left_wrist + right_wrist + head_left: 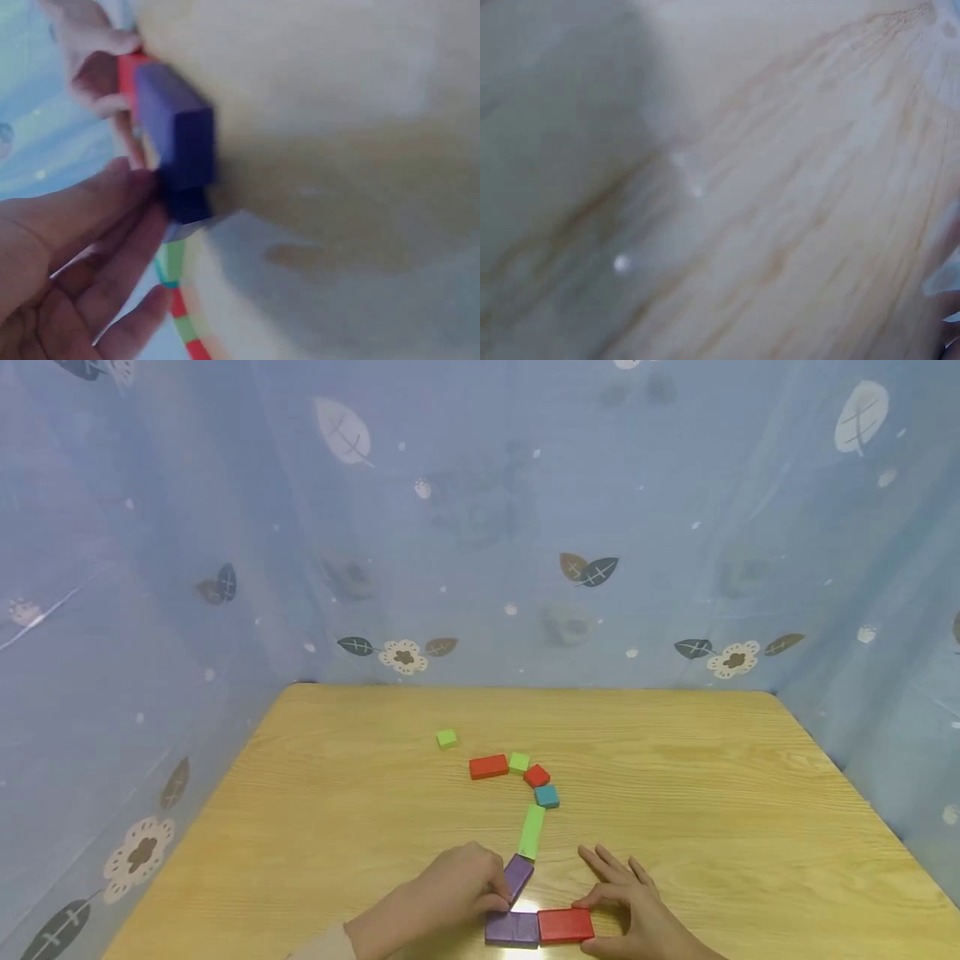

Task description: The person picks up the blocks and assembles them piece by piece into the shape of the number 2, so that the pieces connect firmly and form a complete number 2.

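Observation:
Coloured rectangular blocks form a curved row on the wooden table. My left hand [463,878] pinches near the lower end of a slanted purple block [519,874], partly hiding it; its fingertips [154,191] show against it in the left wrist view. Just below lies another purple block [512,928], end to end with a red block [566,926]. My right hand [633,906] grips that red block by its right end, thumb on the near edge and index finger on the far edge, other fingers spread. The right wrist view shows mostly blurred table.
Up the row come a long light green block [532,832], a blue block [547,796], a small red block [537,776], a small green block [518,763] and a longer red block [489,767]. One green block [447,739] lies apart, farther back. A patterned blue curtain [480,527] surrounds the table [712,793].

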`<state>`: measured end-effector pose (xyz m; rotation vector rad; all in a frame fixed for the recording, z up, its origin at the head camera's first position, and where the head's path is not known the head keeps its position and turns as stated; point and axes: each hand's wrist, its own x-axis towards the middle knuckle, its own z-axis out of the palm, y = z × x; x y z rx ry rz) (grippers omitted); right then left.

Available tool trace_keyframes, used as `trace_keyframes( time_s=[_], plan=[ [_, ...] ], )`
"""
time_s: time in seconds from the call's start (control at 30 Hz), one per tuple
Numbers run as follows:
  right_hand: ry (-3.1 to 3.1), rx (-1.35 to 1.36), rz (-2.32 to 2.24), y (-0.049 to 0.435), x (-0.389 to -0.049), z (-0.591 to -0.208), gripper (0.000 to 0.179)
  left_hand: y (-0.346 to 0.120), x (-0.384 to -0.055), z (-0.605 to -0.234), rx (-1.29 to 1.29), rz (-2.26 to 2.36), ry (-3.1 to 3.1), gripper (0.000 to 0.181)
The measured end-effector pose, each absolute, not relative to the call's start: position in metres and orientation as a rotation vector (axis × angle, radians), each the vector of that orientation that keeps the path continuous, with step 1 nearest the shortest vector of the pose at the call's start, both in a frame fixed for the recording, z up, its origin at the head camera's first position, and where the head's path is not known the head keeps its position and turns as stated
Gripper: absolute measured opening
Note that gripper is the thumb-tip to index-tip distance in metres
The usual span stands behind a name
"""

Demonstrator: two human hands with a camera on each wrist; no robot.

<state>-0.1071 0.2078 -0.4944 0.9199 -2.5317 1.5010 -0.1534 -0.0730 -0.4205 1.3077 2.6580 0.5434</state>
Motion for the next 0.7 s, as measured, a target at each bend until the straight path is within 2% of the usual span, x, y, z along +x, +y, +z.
trace_keyframes(
  time_s=[0.13,0.27,0.33,0.5,0.7],
  plan=[
    [-2.532,0.933,1.46,0.213,-0.107,-0.496,0.034,-0.066,-0.162,-0.407,1.365,0.587,2.627,0.007],
    [-2.549,0.937,1.414,0.212,-0.109,-0.496,0.035,-0.076,-0.191,-0.39,1.319,0.942,2.664,0.014],
    [-2.554,0.925,1.391,0.21,-0.111,-0.495,0.034,-0.087,-0.215,-0.384,1.185,1.19,2.707,0.014],
    [-2.569,0.898,1.425,0.209,-0.111,-0.496,0.033,-0.12,-0.276,-0.388,0.618,1.714,2.671,0.019],
    [-2.586,0.896,1.43,0.211,-0.112,-0.499,0.034,-0.143,-0.315,-0.416,0.232,2.075,2.451,0.036]
  ],
)
